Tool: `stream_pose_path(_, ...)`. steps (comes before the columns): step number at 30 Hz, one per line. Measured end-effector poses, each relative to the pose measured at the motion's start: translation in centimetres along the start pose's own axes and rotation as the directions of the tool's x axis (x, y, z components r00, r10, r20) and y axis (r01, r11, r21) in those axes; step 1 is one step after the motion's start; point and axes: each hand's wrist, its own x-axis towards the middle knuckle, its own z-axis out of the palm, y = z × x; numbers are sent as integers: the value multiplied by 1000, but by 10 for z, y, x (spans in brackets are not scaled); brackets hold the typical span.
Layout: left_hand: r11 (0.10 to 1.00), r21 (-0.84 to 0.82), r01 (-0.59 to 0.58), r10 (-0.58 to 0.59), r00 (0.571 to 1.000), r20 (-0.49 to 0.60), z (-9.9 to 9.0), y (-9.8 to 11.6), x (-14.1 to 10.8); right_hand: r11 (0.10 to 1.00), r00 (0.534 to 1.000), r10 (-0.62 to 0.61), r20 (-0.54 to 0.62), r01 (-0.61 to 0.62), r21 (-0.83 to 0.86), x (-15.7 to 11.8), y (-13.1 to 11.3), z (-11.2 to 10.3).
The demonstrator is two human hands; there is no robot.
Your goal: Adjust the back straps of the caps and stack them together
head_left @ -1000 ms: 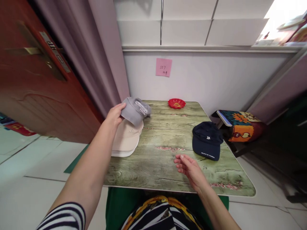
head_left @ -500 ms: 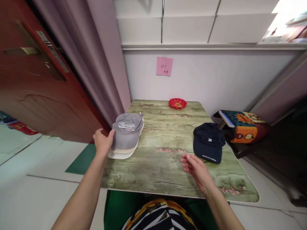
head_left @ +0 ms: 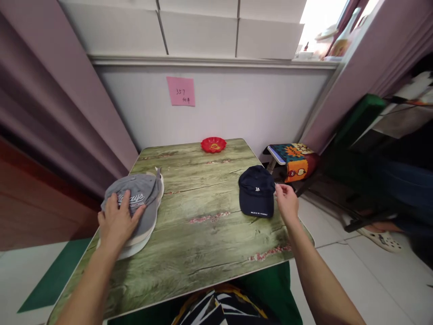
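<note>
My left hand (head_left: 119, 222) lies with fingers spread on the front of a grey baseball cap (head_left: 149, 212) with white lettering. Under that cap, a pale cap (head_left: 137, 248) shows its brim; the stack sits at the table's left side. To the right, a navy baseball cap (head_left: 256, 192) rests on the table, its brim toward me and a small white emblem on its front. My right hand (head_left: 287, 203) is at this cap's right edge, thumb and fingers pinched together at its side.
The wood-patterned table (head_left: 189, 243) has a red scalloped dish (head_left: 213, 145) at its back edge. A pink note (head_left: 181, 91) is on the wall behind. Right of the table stands a stool with a patterned cloth (head_left: 297, 160). Another person's shoe (head_left: 382, 239) is on the floor at right.
The view has turned to the right. My left hand has moved from beside the grey cap onto its front. My right hand has gone from left of the navy cap to its right edge.
</note>
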Motion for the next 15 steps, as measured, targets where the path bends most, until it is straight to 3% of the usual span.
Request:
stream_pose_path(3,992,-113,-52,36,990,-137,-8,31,-13,973,988,152,35,-143,-180,36,-5,11)
stream_pose_path(5,942,-306,-140,126,990,-68,-8,58,-26,964,969,218,114,-196,-179,49,-11,21)
stream_pose_path(7,846,-526,-86,132,990,51,-3,81,-38,974,959,208,190,-187,-124,51,-20,31)
stream_pose_path(9,726,-683,80,137,957,257,4,100,-45,989,957,145,252,-140,-35,45,-32,40)
stream_pose_path(11,584,-770,258,169,889,426,8,115,-47,993,951,51,304,-81,89,32,-49,49)
stream_pose_path(13,446,-818,364,187,856,483,5,128,-43,966,938,-76,339,-15,257,18,-71,54)
stream_pose_path(15,321,-862,393,157,875,457,-5,142,-35,787,912,-295,284,64,613,3,-95,55)
